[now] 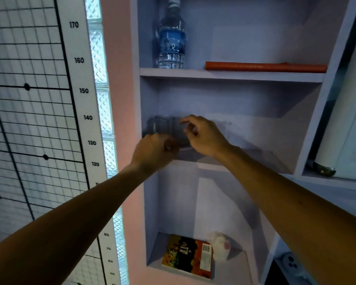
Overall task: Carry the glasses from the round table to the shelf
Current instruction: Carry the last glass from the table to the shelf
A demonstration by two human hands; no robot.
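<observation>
As I looked through the head camera, both forearms reached up into the middle compartment of the shelf (230, 76), a pale lilac unit set into a pink wall. Smoky grey glasses (159, 125) stood clustered at the left end of that compartment, near its left wall; their outlines overlapped, so I could not count them with certainty. My left hand (152, 151) was curled into a loose fist at the base of the nearest glass, though I could not tell whether the fingers actually gripped it. My right hand (203, 136) sat just to the right, fingers half open and bent over another grey glass (181, 136), thumb and forefinger pinched close at its rim; a firm hold could not be confirmed. One compartment higher stood a water bottle (172, 40) with a blue label, and to its right lay an orange roll (265, 67). Far below, the lowest compartment held a colourful book (188, 256) touching a crumpled white bag (221, 245). Left of the shelf hung a height chart (78, 60) beside glass blocks (100, 64).
</observation>
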